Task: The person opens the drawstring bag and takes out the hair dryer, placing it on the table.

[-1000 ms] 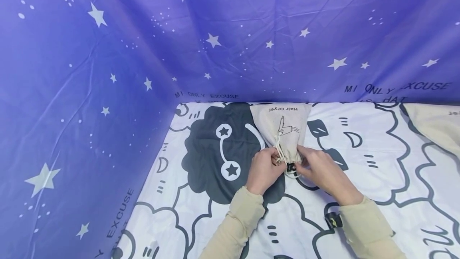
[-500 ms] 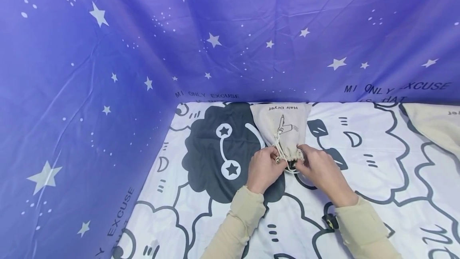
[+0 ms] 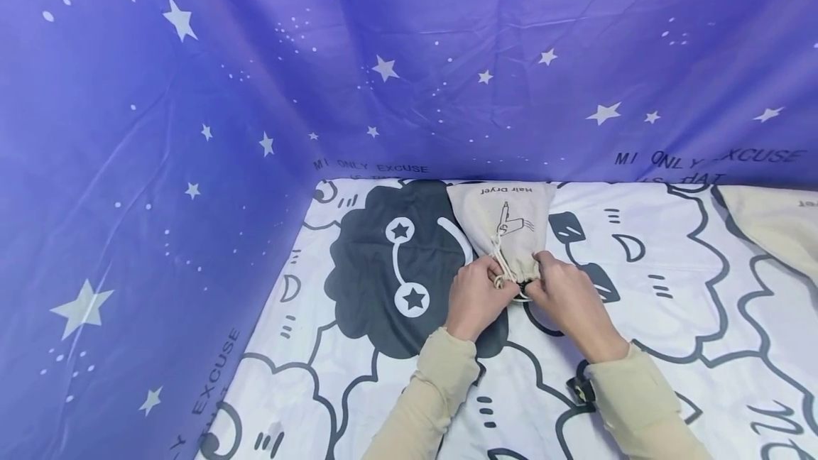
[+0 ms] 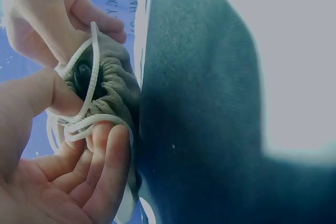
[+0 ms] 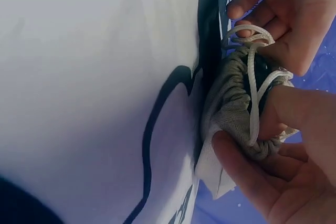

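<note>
Left hand [image 3: 478, 298], right hand [image 3: 569, 302]: fingers pinching rim of bag [image 3: 505, 211], cord [image 5: 252, 77] crossing its mouth. Second bag [image 3: 782, 229] lying at three o'clock; starry curtain [image 3: 447, 41] hanging at twelve.

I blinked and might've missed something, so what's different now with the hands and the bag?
Only a little: the left hand edged slightly rightward and away from the person, and the right sleeve cuff shifted slightly left. Nothing was let go: that hand and the right hand still grip the "Hair Dryer" drawstring bag at its gathered mouth.
</note>
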`<state>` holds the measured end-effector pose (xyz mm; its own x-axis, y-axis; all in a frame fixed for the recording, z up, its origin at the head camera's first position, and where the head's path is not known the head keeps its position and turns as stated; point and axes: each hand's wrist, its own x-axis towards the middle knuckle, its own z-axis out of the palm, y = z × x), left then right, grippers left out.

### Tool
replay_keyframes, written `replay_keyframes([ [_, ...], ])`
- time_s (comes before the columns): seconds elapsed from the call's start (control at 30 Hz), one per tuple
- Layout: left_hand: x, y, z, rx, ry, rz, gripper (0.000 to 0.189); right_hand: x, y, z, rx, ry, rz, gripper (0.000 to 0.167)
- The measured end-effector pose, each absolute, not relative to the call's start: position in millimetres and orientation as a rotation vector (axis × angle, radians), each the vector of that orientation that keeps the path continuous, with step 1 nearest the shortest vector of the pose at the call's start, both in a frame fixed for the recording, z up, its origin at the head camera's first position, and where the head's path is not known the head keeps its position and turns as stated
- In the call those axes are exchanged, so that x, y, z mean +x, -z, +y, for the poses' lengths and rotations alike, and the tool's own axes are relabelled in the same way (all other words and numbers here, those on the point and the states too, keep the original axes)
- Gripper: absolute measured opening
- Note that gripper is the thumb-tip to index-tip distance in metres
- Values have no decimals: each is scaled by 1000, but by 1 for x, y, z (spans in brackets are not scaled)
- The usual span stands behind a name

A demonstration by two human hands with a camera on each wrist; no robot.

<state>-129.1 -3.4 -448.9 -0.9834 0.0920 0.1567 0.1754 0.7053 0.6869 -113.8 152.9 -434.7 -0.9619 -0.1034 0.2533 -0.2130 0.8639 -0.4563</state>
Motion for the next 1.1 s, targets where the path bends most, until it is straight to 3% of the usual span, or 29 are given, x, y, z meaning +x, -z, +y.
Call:
replay_keyframes([
  [0.23, -131, 451, -6, -213, 1167, -2795, 13, -113, 435, 153, 220, -728, -2818, 38],
  [0.6, -132, 451, -16, -170, 1234, -2792, 13, -112, 434, 160, 200, -749, -2803, 23],
  [1.1, -126, 449, -20, -180, 1052, -2819, 21, -111, 432, 165, 235, -810, -2823, 30],
])
